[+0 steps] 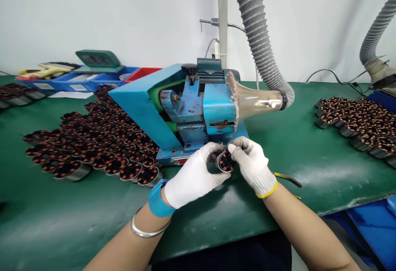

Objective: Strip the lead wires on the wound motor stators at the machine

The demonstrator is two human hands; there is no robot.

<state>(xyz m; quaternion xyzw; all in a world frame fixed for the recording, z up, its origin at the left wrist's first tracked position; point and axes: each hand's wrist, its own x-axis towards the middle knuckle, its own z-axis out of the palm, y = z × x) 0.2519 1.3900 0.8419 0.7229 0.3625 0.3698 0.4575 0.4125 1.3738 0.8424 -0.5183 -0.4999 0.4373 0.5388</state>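
Observation:
A round metal motor part (226, 161) with a black and copper-coloured inside is held just in front of the blue machine (188, 110). My left hand (198, 176), in a white glove, wraps its thumb and fingers around the part's left side. My right hand (251, 161), also gloved, pinches at the part's upper right edge; anything small between its fingertips is hidden. Many similar parts (117, 166) stand in rows on the green table (123, 221) to the left of the machine.
A grey hose (255, 23) joins the machine's clear funnel (260, 102). Pliers (289, 178) lie right of my right hand. More parts (359, 118) stand at the right. Blue bins (62, 84) and a green clock (97, 58) are at the back left.

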